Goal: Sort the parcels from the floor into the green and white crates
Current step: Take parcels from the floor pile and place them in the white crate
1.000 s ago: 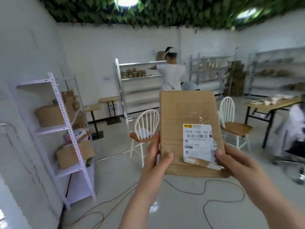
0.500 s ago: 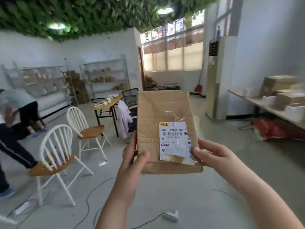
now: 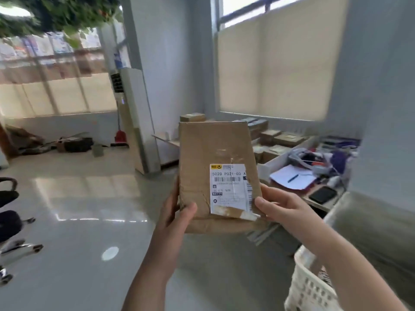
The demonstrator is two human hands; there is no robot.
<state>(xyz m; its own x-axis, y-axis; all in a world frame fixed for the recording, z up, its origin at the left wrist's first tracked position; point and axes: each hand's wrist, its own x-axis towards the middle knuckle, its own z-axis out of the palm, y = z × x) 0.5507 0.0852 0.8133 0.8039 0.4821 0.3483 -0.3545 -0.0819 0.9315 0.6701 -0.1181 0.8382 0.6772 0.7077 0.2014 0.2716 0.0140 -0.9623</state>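
Glossy grey floor [image 3: 89, 232] fills the left half of the view, with a window wall [image 3: 58, 95] behind it. Part of a dark chair [image 3: 9, 212] shows at the far left edge. A tall white air-conditioning unit [image 3: 132, 113] stands upright at the wall corner, with a red dustpan [image 3: 120, 136] just beside its left side.

Centre: the left hand [image 3: 177, 218] holds the lower left edge of the parcel [image 3: 213, 153], thumb on the front face, fingers behind. The parcel is a flat brown cardboard package, held upright in the air in front of the person, well above the floor. A white shipping label [image 3: 229, 189] sits on its lower right front face. The right hand [image 3: 283, 207] holds the lower right edge, thumb on the label corner. Each grip is closed on the parcel.

Right: a table [image 3: 318, 206] carries cardboard boxes [image 3: 280, 138], white paper [image 3: 292, 178] and a black phone [image 3: 323, 194]. The white crate [image 3: 310, 286] stands at the lower right, below the right forearm.
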